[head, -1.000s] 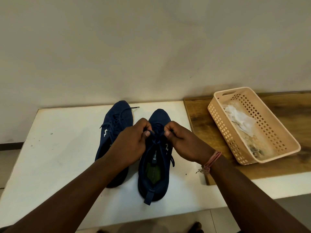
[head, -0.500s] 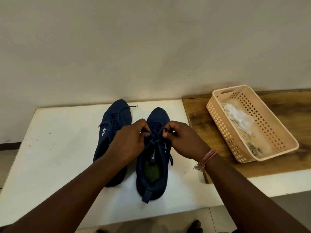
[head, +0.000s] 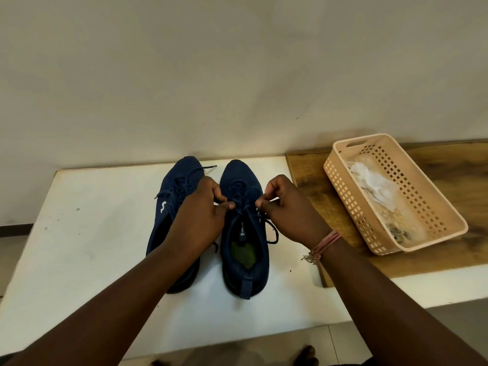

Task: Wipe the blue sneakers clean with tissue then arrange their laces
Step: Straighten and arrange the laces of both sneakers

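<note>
Two blue sneakers stand side by side on a white table, toes pointing to the far wall, heels toward the near edge. The left hand and the right hand both work over the right sneaker. Each hand has its fingers curled, thumb and fingertips pinching a strand of the dark laces above the shoe's tongue; the hands sit apart, one on either side of the lacing. A loose lace end hangs over the right side of this sneaker onto the table. A green insole shows inside the shoe's opening.

The left sneaker lies just beside it, partly covered by the left forearm, its laces loose, with one end trailing toward the far right of its toe.

The right wrist wears a pink thread bracelet. To the right, a wooden board rests on the table and carries a peach plastic basket holding crumpled white tissue.
</note>
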